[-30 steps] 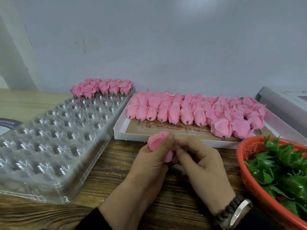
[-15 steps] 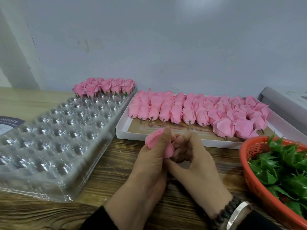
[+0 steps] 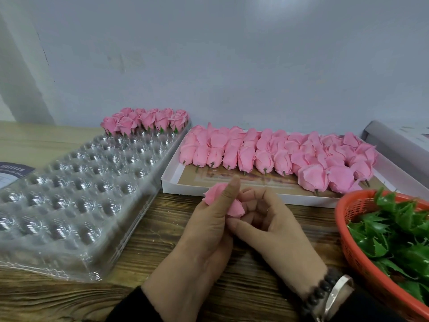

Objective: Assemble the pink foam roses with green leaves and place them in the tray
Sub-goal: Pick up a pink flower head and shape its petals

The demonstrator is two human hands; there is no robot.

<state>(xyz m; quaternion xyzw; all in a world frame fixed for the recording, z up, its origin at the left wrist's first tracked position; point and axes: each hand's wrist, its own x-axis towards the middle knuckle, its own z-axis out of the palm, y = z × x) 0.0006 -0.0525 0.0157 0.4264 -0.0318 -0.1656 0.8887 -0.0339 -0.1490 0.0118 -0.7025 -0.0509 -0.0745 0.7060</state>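
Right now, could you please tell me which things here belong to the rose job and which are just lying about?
Job: pink foam rose in left hand; right hand; clear plastic cavity tray; white box of roses; orange basket of green leaves.
Lying about: dark printed card; grey box.

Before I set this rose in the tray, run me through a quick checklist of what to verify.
1. Rose held: ok, left hand grips it.
2. Leaf fitted on it: cannot tell, right hand hides the base.
3. Free tray cells: ok, only the far rows hold finished roses.
4. Leaves within reach: ok, orange basket holds plenty.
5. Bare roses left: ok, box well stocked.
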